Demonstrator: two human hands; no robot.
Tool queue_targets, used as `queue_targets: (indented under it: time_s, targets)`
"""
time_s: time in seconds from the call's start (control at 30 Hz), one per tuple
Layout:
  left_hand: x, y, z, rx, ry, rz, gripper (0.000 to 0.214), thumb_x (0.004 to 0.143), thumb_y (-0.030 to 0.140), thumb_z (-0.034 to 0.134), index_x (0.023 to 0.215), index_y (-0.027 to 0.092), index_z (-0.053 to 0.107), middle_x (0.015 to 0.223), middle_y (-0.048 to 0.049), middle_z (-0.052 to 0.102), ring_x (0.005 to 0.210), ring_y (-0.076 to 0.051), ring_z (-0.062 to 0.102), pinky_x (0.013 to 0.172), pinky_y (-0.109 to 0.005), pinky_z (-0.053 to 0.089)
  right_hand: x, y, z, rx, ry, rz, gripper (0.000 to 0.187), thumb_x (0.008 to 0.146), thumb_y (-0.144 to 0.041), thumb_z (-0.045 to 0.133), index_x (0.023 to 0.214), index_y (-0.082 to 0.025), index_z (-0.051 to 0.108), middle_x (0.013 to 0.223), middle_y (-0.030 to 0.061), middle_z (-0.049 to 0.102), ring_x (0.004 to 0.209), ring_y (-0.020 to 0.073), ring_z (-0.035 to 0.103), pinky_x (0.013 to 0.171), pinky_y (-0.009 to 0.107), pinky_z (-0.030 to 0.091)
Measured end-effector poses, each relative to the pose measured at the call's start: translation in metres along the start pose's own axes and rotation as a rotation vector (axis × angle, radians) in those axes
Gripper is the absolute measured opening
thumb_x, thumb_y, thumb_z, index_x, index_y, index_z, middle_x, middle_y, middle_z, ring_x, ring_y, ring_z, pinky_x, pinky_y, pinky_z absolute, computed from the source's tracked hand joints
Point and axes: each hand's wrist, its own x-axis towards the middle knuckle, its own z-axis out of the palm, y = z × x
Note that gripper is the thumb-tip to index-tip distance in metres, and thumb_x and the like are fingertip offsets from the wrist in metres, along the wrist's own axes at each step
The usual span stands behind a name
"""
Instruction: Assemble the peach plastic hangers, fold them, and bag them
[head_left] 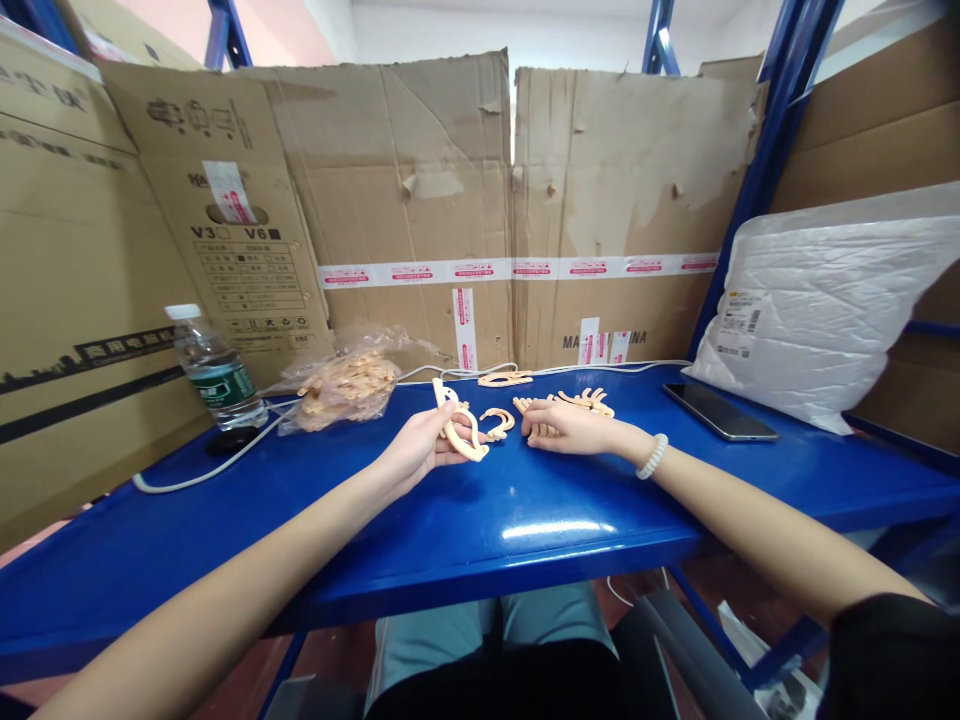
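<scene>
My left hand (420, 447) is closed around a curved beige plastic hanger piece (459, 430), raised slightly above the blue table. It has an open slot and looks like part of a folding hanger. Just right of it lies a hook-shaped beige piece (498, 422). My right hand (564, 428), a pale coiled band on its wrist, rests low over more beige pieces, fingers curled in on them. What exactly the fingertips grip is partly hidden. Behind that hand, a small pile of beige hanger pieces (592, 402) shows, and another flat beige piece (505, 379) lies farther back.
A clear bag of beige pieces (349, 388) and a water bottle (217, 370) stand left on the blue table (360, 545). A phone (718, 412) and a white plastic-wrapped package (817, 300) are at right. Cardboard (420, 220) walls the back; a white cable (217, 470) runs along the left.
</scene>
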Motion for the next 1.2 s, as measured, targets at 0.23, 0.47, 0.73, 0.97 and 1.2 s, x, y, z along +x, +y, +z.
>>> queue_targets:
  time_s: [0.23, 0.47, 0.73, 0.97, 1.2]
  targets:
    - [0.0, 0.005, 0.001, -0.042, 0.017, -0.106, 0.032, 0.095, 0.038, 0.046, 0.09, 0.011, 0.061, 0.081, -0.015, 0.074, 0.065, -0.021, 0.071, 0.063, -0.029, 0.054, -0.003, 0.006, -0.006, -0.005, -0.025, -0.003, 0.023, 0.086, -0.032, 0.062, 0.104, -0.017, 0.065, 0.112, 0.0085, 0.058, 0.106, 0.0213, 0.058, 0.094, 0.037, 0.045]
    - [-0.003, 0.0, 0.003, -0.01, -0.136, -0.033, 0.02, 0.081, 0.017, 0.065, 0.101, 0.013, 0.061, 0.093, -0.0098, 0.071, 0.074, -0.022, 0.071, 0.071, -0.035, 0.057, -0.001, -0.012, -0.009, 0.043, 0.222, -0.052, 0.033, 0.091, -0.036, 0.056, 0.12, -0.02, 0.055, 0.117, 0.0097, 0.058, 0.11, 0.0227, 0.054, 0.095, 0.044, 0.045]
    - [-0.007, -0.009, 0.007, 0.296, -0.175, 0.284, 0.037, 0.079, 0.036, 0.069, 0.11, 0.019, 0.06, 0.104, -0.0068, 0.063, 0.072, -0.019, 0.068, 0.057, -0.03, 0.059, 0.001, -0.057, 0.006, -0.285, 0.333, -0.321, 0.029, 0.09, -0.021, 0.05, 0.117, -0.017, 0.058, 0.122, 0.0157, 0.048, 0.111, 0.0258, 0.048, 0.089, 0.045, 0.046]
    - [-0.006, -0.009, 0.004, 0.441, -0.091, 0.449, 0.026, 0.084, 0.034, 0.06, 0.104, 0.018, 0.059, 0.093, -0.005, 0.064, 0.073, -0.018, 0.065, 0.062, -0.027, 0.053, 0.001, -0.059, 0.007, -0.038, 0.441, -0.215, 0.017, 0.09, -0.024, 0.054, 0.101, -0.018, 0.064, 0.126, 0.0137, 0.043, 0.12, 0.0245, 0.043, 0.1, 0.045, 0.042]
    - [-0.007, -0.008, 0.003, 0.849, 0.02, 0.728, 0.027, 0.09, 0.032, 0.05, 0.108, 0.02, 0.066, 0.093, -0.0046, 0.058, 0.08, -0.016, 0.06, 0.068, -0.026, 0.05, 0.008, -0.052, 0.007, 0.634, 0.347, -0.102, 0.023, 0.092, -0.031, 0.054, 0.111, -0.023, 0.065, 0.125, 0.0081, 0.056, 0.121, 0.0223, 0.051, 0.101, 0.042, 0.043]
